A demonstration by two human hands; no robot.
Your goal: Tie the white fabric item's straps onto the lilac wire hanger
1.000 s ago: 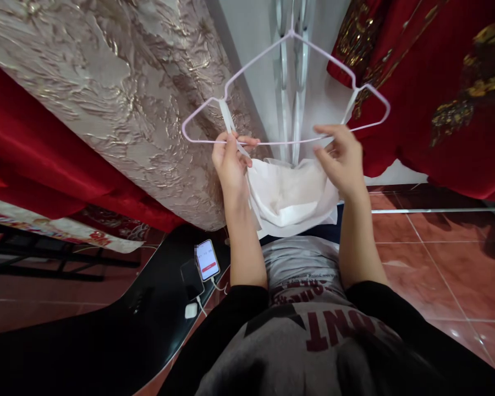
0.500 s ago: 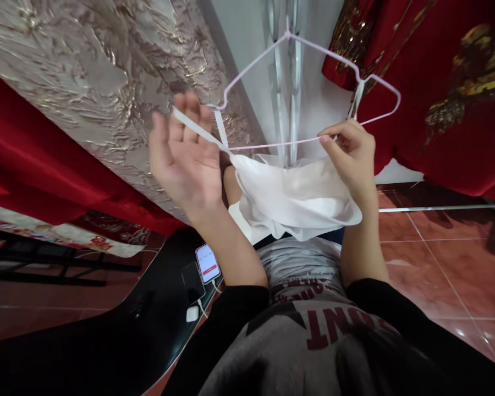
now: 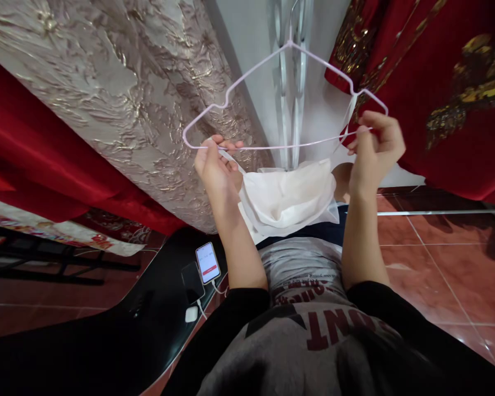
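Note:
A thin pink clothes hanger (image 3: 268, 147) is held up in front of me, its hook at the top. My left hand (image 3: 218, 170) is closed at the left end of the lower bar, and a white strap runs out from under its fingers. My right hand (image 3: 377, 151) is closed round the hanger's right end, slightly blurred. A white sheer garment (image 3: 291, 192) hangs below the bar over my lap. Its right strap (image 3: 348, 115) loops over the right notch, while the left notch has no strap on it.
Two phones (image 3: 208, 263) on cables and a white charger (image 3: 192, 314) lie on a black bench (image 3: 107, 341) at lower left. Textured beige fabric (image 3: 119, 99) hangs at left, red gold-trimmed fabric (image 3: 404, 110) at right. Red tiles (image 3: 437, 275) cover the floor.
My left hand has turned from open palm to closed at the bar, and the left strap has come off the notch. My right hand has shifted right to the hanger's end.

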